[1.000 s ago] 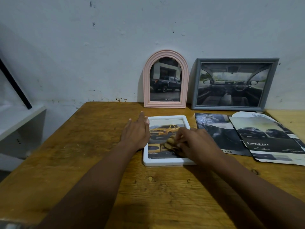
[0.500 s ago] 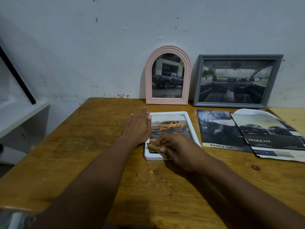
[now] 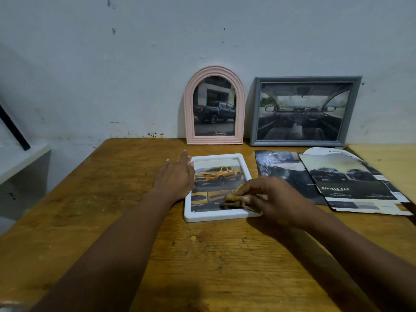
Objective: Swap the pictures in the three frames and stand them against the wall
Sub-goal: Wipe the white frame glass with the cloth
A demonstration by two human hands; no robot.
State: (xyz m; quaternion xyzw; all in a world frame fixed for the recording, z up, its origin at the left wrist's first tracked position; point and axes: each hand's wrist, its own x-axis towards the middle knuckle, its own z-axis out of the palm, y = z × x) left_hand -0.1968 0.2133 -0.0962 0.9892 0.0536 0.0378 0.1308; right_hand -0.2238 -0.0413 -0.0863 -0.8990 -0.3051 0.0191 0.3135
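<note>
Wiping continues: right hand (image 3: 267, 197), pinching a tan cloth (image 3: 234, 195), has slid to the lower right of the white frame (image 3: 216, 216) — left hand (image 3: 175, 176) flat, steadying it — not yet stood up.

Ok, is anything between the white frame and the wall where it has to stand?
Straight behind the white frame, the pink arched frame already stands at the wall, the grey frame right of it. Left of the pink one, the table shows bare up to the wall. The right hand holds a brownish wad on the glass.
</note>
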